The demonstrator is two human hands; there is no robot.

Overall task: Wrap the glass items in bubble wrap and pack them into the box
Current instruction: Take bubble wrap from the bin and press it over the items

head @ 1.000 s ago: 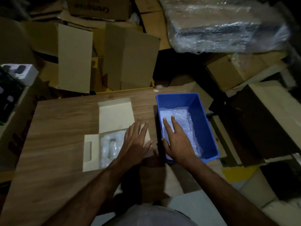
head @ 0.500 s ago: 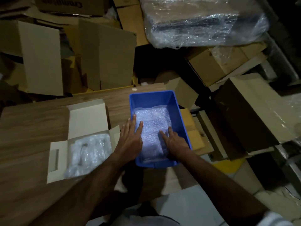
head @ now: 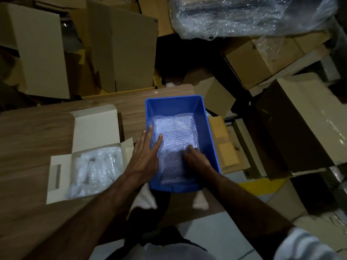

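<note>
Left hand: the left hand point(head: 145, 158) is lying flat with straight fingers across the blue bin's near-left rim, fingertips pressing the bubble wrap point(head: 175, 145), probably to keep the sheet from sliding while the other hand works.
Right hand: the right hand point(head: 194, 158) is reaching inside the bin with fingers curled onto the wrap's right side; whether it is pinching the sheet or only pushing on it I cannot tell, since it is blurred.
Blue bin: the blue bin point(head: 174, 105) is sitting at the surface's right edge, likely so the supply stays within reach.
Box: the white box point(head: 93, 126) is lying open near the middle of the surface point(head: 33, 128), just left of the bin, lid folded back, ready for filling.
Wrapped items: a wrapped bundle point(head: 95, 169) is already resting inside the box, so packing appears partly done.
</note>
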